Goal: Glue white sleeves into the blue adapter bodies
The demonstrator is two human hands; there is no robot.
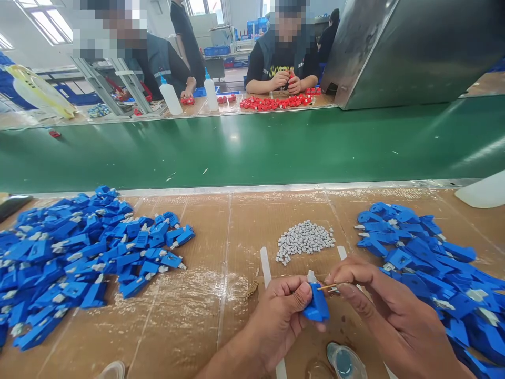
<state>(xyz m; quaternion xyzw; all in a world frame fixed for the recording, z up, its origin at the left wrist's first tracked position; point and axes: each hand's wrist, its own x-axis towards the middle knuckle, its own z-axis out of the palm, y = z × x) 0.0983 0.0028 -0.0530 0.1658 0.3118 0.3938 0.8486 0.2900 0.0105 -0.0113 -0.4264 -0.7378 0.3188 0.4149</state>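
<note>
My left hand [286, 310] is closed around a blue plastic part [316, 304] with a whitish tip pointing up. Between the thumb and fingers of my right hand [379, 300] is a thin wooden stick [325, 287], pinched, its end touching or very near the side of the blue part. A small pale piece also shows at the right fingertips; I cannot make out what it is. Just beyond both hands lies a heap of small grey pieces [304, 241]. Below them stands a small clear cup [347, 362] with its lid open.
Piles of blue parts lie on the left [79, 252] and right [418, 258] of the cardboard-covered table [205, 316]. Beyond runs a green conveyor belt [221, 152]. Across it, co-workers handle red parts [272, 102] near white bottles [171, 98]. A metal housing [410, 47] stands at upper right.
</note>
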